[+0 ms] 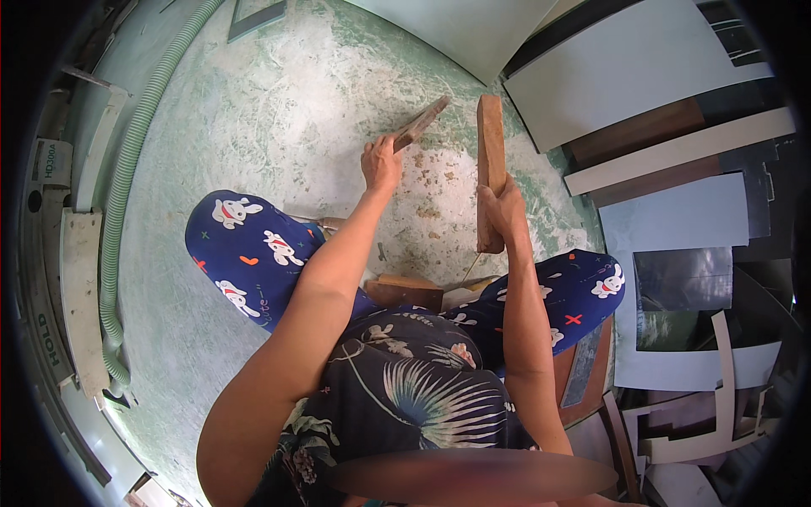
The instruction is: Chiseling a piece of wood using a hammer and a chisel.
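In front of me, my left hand is closed round the near end of a short, flat piece of wood, which slants away to the right. My right hand grips the lower part of a longer, thicker wooden block that points away from me. The two pieces are apart. Between my legs lies another brown wooden block, partly covered by my shirt. Crumbs of brown debris are scattered on the floor between my hands. A thin, light strip shows below the right block.
A green ribbed hose curves along the left, beside a pale machine frame. On the right are stacked offcut panels and boards, some white, some brown. A large pale sheet stands at the far side. Something partly hidden lies by my left leg.
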A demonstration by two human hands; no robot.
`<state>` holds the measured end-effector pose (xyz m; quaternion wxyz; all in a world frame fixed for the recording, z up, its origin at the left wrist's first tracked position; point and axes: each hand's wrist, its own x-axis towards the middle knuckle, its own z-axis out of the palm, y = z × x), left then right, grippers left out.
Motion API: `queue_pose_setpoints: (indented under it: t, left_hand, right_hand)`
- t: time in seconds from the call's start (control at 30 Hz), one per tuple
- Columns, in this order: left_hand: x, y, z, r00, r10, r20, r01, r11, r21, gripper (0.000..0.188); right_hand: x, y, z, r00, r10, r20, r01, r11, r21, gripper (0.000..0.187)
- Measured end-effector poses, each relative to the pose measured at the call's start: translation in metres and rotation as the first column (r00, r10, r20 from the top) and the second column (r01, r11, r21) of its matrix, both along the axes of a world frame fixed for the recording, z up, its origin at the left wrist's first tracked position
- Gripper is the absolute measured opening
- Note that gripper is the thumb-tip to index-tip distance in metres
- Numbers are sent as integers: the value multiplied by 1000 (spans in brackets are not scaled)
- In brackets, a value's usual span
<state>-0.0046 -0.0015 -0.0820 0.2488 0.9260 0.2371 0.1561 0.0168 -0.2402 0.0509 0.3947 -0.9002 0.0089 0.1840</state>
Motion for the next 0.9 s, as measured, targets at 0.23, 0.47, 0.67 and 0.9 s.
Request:
queue_pose_setpoints:
  t: [0.23,0.47,0.67,0.9]
  left_hand:
    - [-3,44,-18,986,94,139,43,659,-751,37]
    - [-38,47,-64,967,30,-254,-250,306,-919,56]
    - [-36,56,-69,886,64,-459,-339,766,-547,69]
    - [-55,57,-85,860,76,-505,-290,887,-360,75]
  right_hand:
    - [-3,5,8,1000,10,7,-10,1000,3,64]
    - [-4,9,2,997,73,-1,-73,996,-42,60]
    - [-8,16,-18,973,222,-61,-228,966,-124,62]
    - [-16,28,-22,926,343,-156,-369,910,-191,53]
